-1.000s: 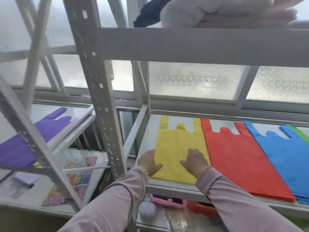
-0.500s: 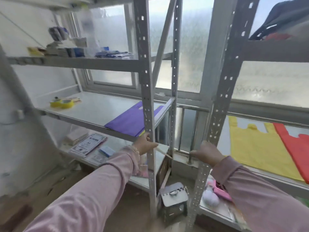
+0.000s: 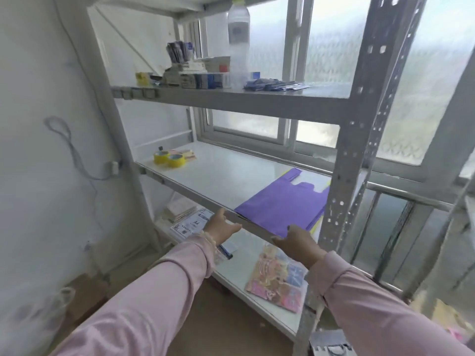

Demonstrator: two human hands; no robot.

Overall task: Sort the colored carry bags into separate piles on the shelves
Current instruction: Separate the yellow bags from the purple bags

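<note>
turned leftward from the other rack. now reaching with left hand (image 3: 222, 227) and right hand (image 3: 295, 244), both empty, fingers loosely apart, to the front edge of the middle shelf (image 3: 205, 181), right beside the purple carry bag (image 3: 282, 204) lying flat there. likely means handling this pile next.

Right edge of the flat purple carry bag pile (image 3: 280, 206): hidden behind the perforated grey steel upright (image 3: 341, 176). Clear plastic bottle (image 3: 238, 34): cap cut off by the top edge. Small carton labels (image 3: 203, 80) on the upper shelf (image 3: 257, 100): too blurred to read.
</note>
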